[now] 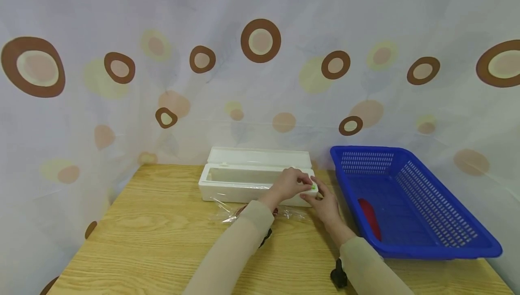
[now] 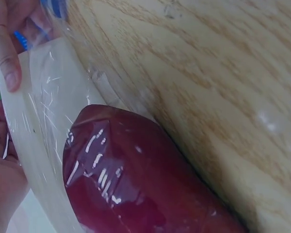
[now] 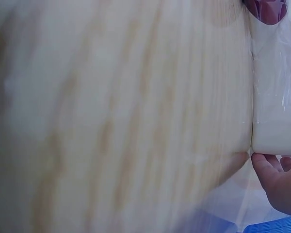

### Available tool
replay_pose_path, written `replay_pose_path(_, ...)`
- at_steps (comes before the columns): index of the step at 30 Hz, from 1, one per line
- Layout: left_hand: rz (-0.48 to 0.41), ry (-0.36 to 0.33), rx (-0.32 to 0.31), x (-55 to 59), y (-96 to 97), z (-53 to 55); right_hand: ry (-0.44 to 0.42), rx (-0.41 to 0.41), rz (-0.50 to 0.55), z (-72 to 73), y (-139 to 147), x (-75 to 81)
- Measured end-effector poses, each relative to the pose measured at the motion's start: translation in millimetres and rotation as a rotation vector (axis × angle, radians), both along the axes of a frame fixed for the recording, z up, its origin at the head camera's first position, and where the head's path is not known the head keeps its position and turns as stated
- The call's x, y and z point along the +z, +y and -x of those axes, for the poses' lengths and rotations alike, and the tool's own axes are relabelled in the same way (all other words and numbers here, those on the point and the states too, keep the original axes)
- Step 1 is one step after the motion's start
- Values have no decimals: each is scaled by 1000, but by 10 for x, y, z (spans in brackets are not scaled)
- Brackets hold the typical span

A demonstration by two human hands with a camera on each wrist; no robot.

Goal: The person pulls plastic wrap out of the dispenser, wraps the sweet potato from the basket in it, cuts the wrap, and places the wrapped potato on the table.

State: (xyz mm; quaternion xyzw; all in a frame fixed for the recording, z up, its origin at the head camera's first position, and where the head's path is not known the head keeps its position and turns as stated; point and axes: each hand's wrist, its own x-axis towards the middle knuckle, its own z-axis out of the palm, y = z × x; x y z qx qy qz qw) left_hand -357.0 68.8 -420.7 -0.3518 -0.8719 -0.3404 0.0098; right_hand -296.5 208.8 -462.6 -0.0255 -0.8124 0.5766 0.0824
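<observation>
The white box looks like smooth plastic. The clear film looks glossy and wrinkled; the dark red object, smooth and shiny. The table is wood-grained, the blue basket perforated plastic, the backdrop lightly creased, cloth-like sheeting.

Both arms were clothed in long, plain sleeves of pale cream. The left sleeve was fitted fairly close to the forearm and was finished at its far end by a cuff, tinged faintly greenish grey. The right sleeve was matched to it in colour, and its cuff was likewise set short of the wrist. A small black fitting was seen at the right edge of the left sleeve, partly hidden by it. A black knob, rounded at its near end, was seen left of the right sleeve. The left hand and right hand were left uncovered.
</observation>
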Motion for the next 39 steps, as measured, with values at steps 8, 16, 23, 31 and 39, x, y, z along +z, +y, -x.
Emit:
replay_pose_path(8,0,29,2,-1,-37,-17,-1,-2,-2,5,-14,10)
replay_pose_path(16,12,12,10,19,-57,-56,-3,0,-20,2,-4,21)
replay_pose_path(23,31,58,11,-7,-60,-46,14,-12,-21,12,-7,7)
replay_pose_path(31,23,71,13,-13,-95,-59,12,-27,-12,18,-2,-3)
replay_pose_path(39,26,71,15,-21,-134,-61,15,-44,-29,6,0,6)
